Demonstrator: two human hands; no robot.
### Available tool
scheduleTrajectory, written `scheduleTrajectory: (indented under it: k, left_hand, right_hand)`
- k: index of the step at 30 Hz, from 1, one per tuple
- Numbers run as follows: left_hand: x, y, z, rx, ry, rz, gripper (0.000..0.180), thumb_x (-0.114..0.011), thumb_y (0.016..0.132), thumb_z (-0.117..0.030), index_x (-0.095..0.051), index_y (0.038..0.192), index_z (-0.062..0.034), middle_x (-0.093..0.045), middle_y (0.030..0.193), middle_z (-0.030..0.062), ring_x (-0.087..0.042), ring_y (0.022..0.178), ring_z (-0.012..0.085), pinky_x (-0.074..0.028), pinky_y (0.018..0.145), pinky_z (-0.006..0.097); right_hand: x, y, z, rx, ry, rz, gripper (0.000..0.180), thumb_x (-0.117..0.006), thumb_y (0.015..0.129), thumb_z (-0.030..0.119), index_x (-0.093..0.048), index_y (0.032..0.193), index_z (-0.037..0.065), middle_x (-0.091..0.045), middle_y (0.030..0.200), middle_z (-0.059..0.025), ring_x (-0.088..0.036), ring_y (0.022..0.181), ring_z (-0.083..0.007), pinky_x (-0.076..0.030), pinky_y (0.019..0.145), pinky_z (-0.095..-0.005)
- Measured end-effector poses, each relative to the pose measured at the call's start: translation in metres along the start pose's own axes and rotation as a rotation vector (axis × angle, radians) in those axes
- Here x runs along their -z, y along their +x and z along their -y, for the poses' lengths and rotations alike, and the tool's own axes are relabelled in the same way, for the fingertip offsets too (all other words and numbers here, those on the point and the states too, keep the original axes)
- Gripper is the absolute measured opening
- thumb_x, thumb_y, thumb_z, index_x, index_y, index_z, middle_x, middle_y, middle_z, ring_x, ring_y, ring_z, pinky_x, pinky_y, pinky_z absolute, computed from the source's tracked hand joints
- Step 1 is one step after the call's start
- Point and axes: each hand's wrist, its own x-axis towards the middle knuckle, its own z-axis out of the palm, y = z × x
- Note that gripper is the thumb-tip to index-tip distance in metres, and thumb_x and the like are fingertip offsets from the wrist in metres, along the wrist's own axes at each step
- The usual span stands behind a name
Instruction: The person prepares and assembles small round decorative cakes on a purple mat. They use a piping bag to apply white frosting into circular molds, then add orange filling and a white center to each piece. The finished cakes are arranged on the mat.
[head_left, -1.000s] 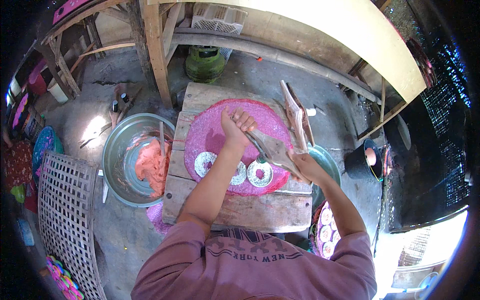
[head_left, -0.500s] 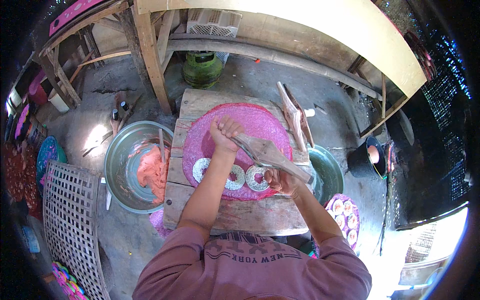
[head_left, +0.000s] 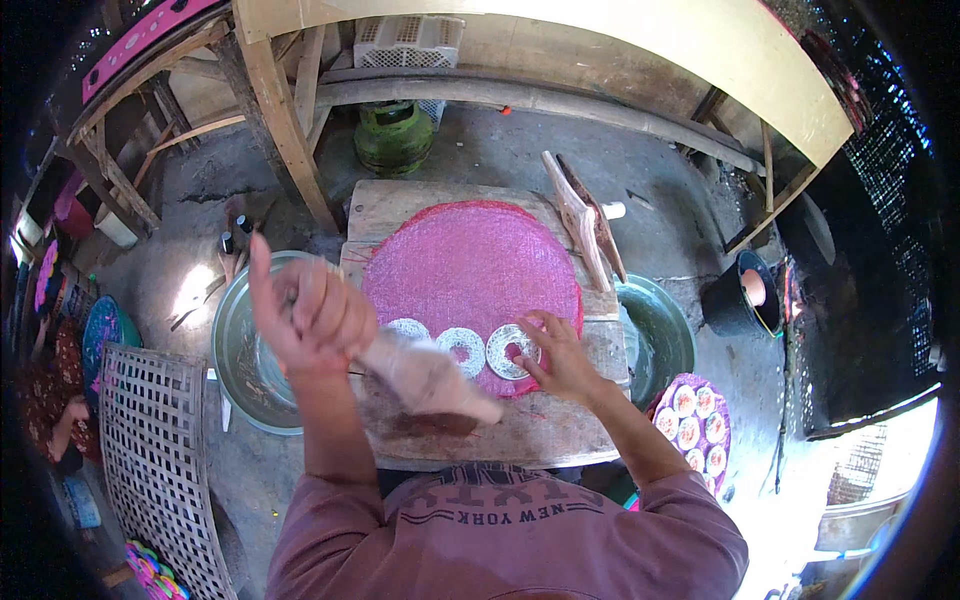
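My left hand, blurred by motion, grips one end of a long wooden piece that widens in its middle; it slants over the near left of the wooden table. A round pink mesh cloth covers much of the tabletop. Three white lacy rings lie along its near edge: a left ring partly hidden, a middle ring and a right ring. At the right ring's edge is my right hand, open with thumb and fingers apart; whether they touch it I cannot tell.
Two similar wooden pieces lie at the table's far right. Green basins stand on the left and right. A mesh round with several topped discs sits lower right. Another person's hand shows far left, beside a woven rack.
My left hand has swung left and nearer with the wooden piece, off the cloth's middle and the right ring. The fingers of my right hand have spread from a curled pose beside that ring.
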Motion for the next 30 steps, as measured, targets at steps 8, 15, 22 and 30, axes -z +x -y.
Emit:
scheduleTrajectory:
  k: [8,15,22,30]
  left_hand:
    - [-0.052,-0.051,0.012,0.126,0.5,0.001,0.067,-0.018,0.102,-0.048,-0.037,0.048,-0.011,-0.037,0.036,0.0047,-0.03,0.026,0.0143,-0.028,0.029,0.029]
    - [-0.045,-0.055,0.01,0.085,0.484,-0.039,0.066,-0.021,0.102,-0.046,-0.038,0.049,-0.0105,-0.037,0.036,0.0045,-0.03,0.026,0.0137,-0.028,0.029,0.029]
    - [-0.043,-0.052,0.014,0.105,0.487,-0.012,0.065,-0.021,0.102,-0.045,-0.04,0.051,-0.0094,-0.039,0.037,0.0051,-0.032,0.027,0.0135,-0.03,0.029,0.029]
    - [-0.05,-0.054,0.017,0.119,0.454,-0.106,0.065,-0.031,0.1,-0.046,-0.036,0.048,-0.0083,-0.036,0.039,0.0045,-0.03,0.031,0.0129,-0.024,0.034,0.027]
  right_hand:
    - [-0.023,0.009,-0.013,0.009,-0.314,-0.042,0.051,-0.059,0.075,0.004,-0.061,0.123,0.019,-0.046,0.135,-0.0111,-0.043,0.119,-0.0368,-0.035,0.099,-0.0477]
    - [-0.006,-0.002,-0.014,-0.018,-0.353,-0.058,0.054,-0.066,0.075,0.012,-0.057,0.128,0.02,-0.043,0.14,-0.0108,-0.042,0.121,-0.0369,-0.033,0.101,-0.0486]
    - [-0.007,-0.009,-0.013,-0.019,-0.083,0.087,0.092,-0.081,0.069,0.032,-0.032,0.144,0.013,-0.046,0.135,-0.0145,-0.044,0.117,-0.0339,-0.033,0.102,-0.0457]
    - [0.0,-0.009,-0.017,-0.031,-0.013,0.164,0.096,-0.081,0.067,0.036,-0.03,0.144,0.01,-0.049,0.13,-0.0171,-0.045,0.117,-0.0355,-0.03,0.104,-0.0466]
